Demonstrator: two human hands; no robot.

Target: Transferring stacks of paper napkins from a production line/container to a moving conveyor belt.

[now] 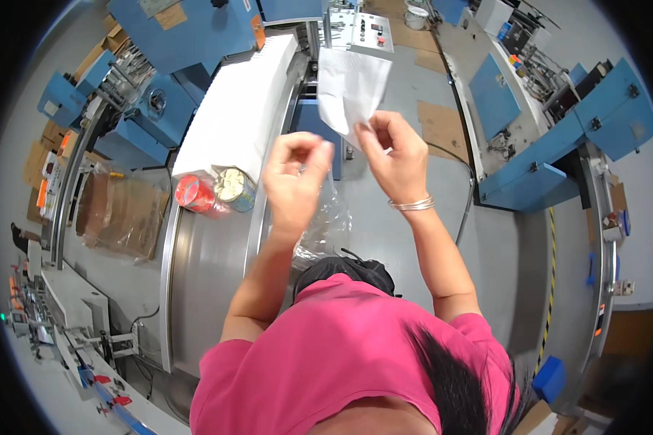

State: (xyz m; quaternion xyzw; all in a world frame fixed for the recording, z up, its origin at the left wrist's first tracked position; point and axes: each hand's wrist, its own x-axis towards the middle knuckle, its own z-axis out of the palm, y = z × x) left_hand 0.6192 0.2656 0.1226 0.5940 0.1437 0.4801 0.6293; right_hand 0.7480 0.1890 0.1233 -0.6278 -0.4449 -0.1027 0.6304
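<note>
Head cam: right hand has its fingers pinched on the lower end of a white sheet, held up front. Left hand is nearby, fingers curled toward the thumb, can't tell if they're gripping anything. White stack sits on the counter, left.

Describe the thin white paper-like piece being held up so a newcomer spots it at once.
Find the long white stack lying on the grey metal table, then look right to the right hand with silver-coloured bangles at its wrist. It pinches the thin, creased, white paper-like piece by its lower end. Unlike the stack, this is one loose piece, raised in the air.
</note>
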